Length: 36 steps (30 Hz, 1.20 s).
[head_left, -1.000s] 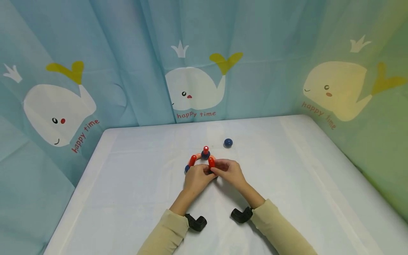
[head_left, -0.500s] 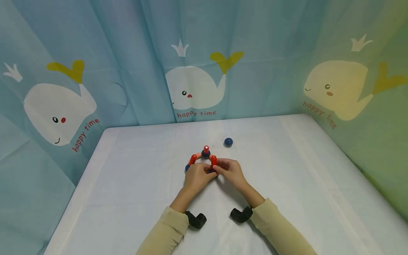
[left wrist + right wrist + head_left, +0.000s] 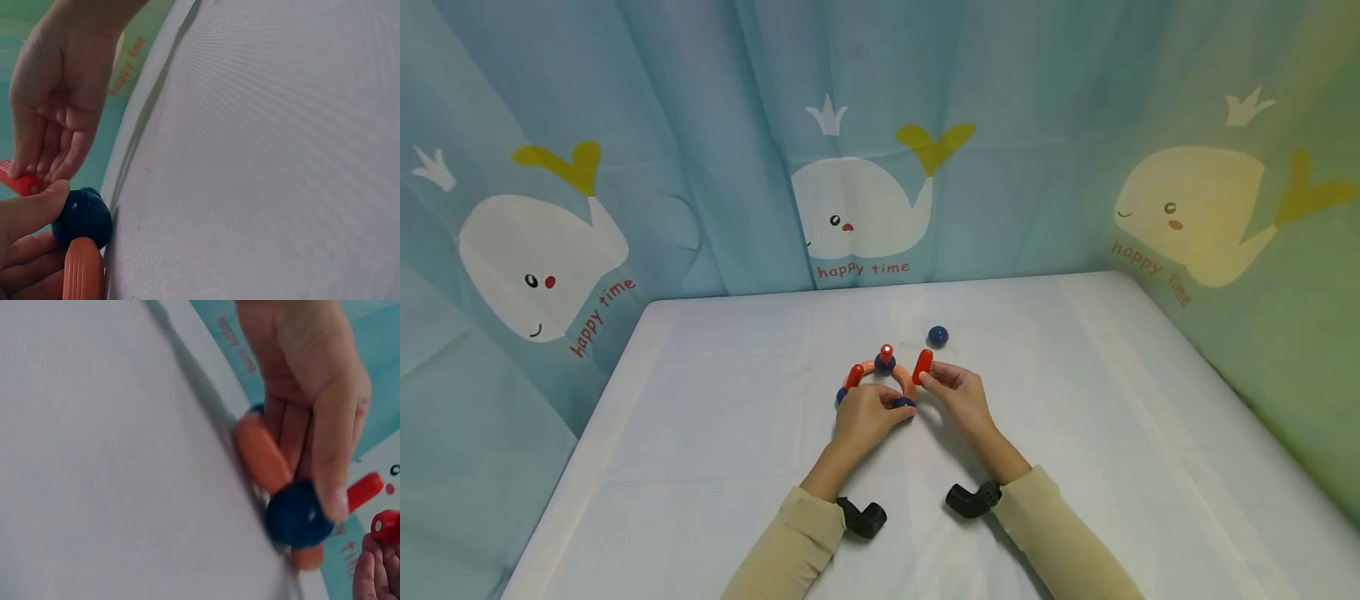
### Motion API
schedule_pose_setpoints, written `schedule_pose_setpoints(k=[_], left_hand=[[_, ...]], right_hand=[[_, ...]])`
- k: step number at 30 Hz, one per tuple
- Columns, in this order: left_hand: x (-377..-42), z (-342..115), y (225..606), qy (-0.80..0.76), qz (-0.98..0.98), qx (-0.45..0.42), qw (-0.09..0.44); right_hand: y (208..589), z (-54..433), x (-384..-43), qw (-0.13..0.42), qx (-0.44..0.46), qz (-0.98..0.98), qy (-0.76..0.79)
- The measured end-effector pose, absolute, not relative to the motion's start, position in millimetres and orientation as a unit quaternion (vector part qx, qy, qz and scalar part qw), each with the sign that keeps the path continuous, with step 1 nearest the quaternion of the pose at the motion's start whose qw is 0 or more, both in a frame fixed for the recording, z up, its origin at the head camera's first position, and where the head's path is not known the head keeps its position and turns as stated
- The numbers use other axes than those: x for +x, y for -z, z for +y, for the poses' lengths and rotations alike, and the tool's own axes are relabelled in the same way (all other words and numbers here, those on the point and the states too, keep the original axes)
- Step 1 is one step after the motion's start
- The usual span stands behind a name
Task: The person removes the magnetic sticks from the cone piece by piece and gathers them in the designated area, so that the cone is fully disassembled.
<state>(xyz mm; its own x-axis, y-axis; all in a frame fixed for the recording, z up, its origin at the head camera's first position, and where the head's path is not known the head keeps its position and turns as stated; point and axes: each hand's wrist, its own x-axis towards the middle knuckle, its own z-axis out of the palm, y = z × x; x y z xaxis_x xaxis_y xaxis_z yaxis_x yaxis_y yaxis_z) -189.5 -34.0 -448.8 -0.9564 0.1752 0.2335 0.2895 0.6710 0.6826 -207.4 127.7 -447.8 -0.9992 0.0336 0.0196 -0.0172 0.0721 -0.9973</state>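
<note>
My left hand [image 3: 867, 414] rests on the white cloth-covered surface [image 3: 700, 433], its thumb and fingers curled around the near end of a curved chain of orange ribbed plastic rods and dark blue balls [image 3: 880, 371]. My thumb presses on one dark blue ball [image 3: 82, 217] at that end, with an orange ribbed rod [image 3: 82, 272] just below it in my fingers. The chain bends in an arc lying on the surface, and a short red peg with a pale tip [image 3: 886, 353] stands upright on a blue ball at its far side.

My right hand [image 3: 958, 396] is lifted just beside the chain, to its right, pinching a short red cylindrical plastic rod [image 3: 922, 366] between thumb and fingertips. The rod is tilted and clear of the chain, not touching it.

A single loose dark blue ball [image 3: 937, 336] lies on the surface beyond my right hand, near the red rod but apart from it. Behind the surface hangs a light blue curtain printed with white whales [image 3: 857, 208] and the words "happy time".
</note>
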Motion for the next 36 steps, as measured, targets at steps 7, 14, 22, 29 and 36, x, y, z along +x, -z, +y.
schedule_pose_setpoints(k=[7, 14, 22, 29, 36], left_hand=[[-189, -33, 449, 0.384, -0.912, -0.127, 0.074], [-189, -34, 449, 0.370, -0.921, -0.102, 0.061], [-187, -34, 447, 0.375, -0.921, -0.095, 0.055], [-187, -33, 450, 0.376, -0.919, -0.101, 0.057], [-187, -33, 449, 0.377, -0.919, -0.103, 0.057]], right_hand=[[449, 140, -213, 0.000, -0.009, -0.770, -0.639], [452, 155, -220, -0.005, -0.044, -0.830, -0.556], [451, 162, -226, -0.002, -0.058, -0.865, -0.499], [448, 157, -227, 0.023, -0.056, -0.887, -0.457], [444, 152, -218, 0.037, -0.036, -0.918, -0.393]])
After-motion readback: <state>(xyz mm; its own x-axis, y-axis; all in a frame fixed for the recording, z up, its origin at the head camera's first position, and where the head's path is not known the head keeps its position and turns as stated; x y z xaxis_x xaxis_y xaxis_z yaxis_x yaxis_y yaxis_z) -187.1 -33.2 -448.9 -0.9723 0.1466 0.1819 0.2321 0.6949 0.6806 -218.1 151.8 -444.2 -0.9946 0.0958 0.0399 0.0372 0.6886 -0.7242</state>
